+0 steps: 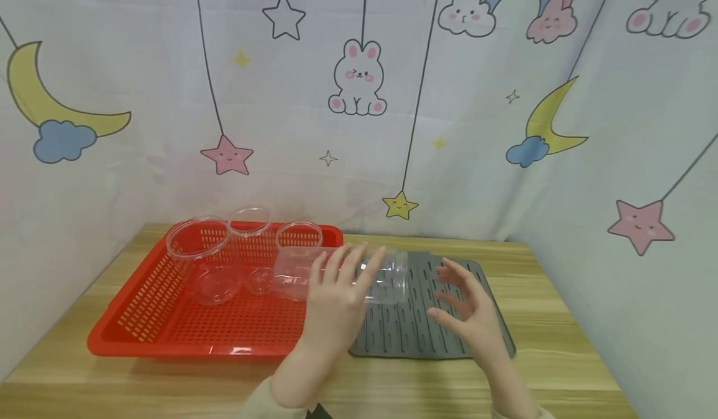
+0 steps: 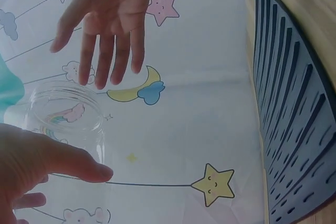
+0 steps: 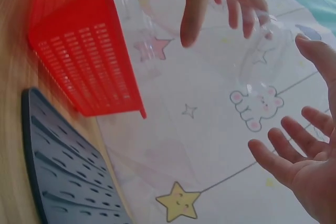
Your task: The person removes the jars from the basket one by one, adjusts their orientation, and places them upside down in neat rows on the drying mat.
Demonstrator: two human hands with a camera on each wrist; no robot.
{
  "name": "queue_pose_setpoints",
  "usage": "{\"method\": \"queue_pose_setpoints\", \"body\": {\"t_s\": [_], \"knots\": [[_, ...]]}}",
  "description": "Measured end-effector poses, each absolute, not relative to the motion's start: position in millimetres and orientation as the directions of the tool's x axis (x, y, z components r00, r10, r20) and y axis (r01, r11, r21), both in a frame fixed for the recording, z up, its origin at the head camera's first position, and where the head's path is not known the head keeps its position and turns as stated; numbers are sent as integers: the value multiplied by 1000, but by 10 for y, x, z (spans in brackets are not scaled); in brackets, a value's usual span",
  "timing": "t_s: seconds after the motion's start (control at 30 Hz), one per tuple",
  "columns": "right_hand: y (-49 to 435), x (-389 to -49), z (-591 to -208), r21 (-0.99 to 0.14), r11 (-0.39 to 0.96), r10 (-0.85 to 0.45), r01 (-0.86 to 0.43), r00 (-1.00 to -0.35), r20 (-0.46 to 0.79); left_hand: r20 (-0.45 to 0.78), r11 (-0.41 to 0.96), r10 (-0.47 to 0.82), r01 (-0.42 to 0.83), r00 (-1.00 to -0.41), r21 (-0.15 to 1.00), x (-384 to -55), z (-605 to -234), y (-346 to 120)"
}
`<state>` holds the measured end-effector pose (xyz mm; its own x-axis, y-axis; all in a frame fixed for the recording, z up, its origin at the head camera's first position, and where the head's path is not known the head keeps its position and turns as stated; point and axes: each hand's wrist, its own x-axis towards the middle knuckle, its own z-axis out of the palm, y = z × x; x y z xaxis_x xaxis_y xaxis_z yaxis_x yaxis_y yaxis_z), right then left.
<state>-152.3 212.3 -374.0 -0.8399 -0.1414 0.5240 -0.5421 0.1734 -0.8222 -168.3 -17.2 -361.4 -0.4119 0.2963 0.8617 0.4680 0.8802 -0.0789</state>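
Left hand (image 1: pixel 339 303) grips a clear jar (image 1: pixel 391 279) around its middle; right hand (image 1: pixel 468 313) is empty, fingers spread and loosely bent, apart from the jar's right end. Jar position: raised above the gap between the red basket (image 1: pixel 168 349) at left and the grey mat (image 1: pixel 409 335) at right, overlapping both in the head view. Likely faults: slippage, since smooth plastic is supported by one hand only; tilting, if the grip acts off-centre; snagging, if the left end is lowered onto the basket's right rim or the clear containers (image 1: pixel 215 286) inside. Mis-grasp by the right hand is possible because the transparent edge is hard to locate. Orientation: long axis left to right, approximately level; the open mouth appears to point right, towards the right hand.
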Motion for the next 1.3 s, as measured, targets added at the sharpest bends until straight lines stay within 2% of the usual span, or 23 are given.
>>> {"method": "queue_pose_setpoints", "body": {"t_s": [0.3, 0.53, 0.9, 1.03, 1.3], "knots": [[2045, -1536, -3800, -831, 132, -257, -540, -828, 498, 813, 856, 406, 484, -417, -179, -1603, -3686, -12], [2039, -1551, -3820, -814, 194, -257, -548, -829, 496, 785, 839, 448, 504, -427, -205, -1574, -3724, 22], [2052, -1576, -3850, -814, 206, -240, -543, -835, 496, 764, 827, 464, 528, -449, -192, -1595, -3724, -6], [2088, -1599, -3855, -826, 198, -211, -528, -846, 490, 759, 805, 426, 589, -492, -70, -1617, -3645, -112], [2212, -1634, -3846, -846, 92, -138, -525, -848, 511, 776, 691, 146, 625, -613, 363, -1687, -3504, -408]]}}
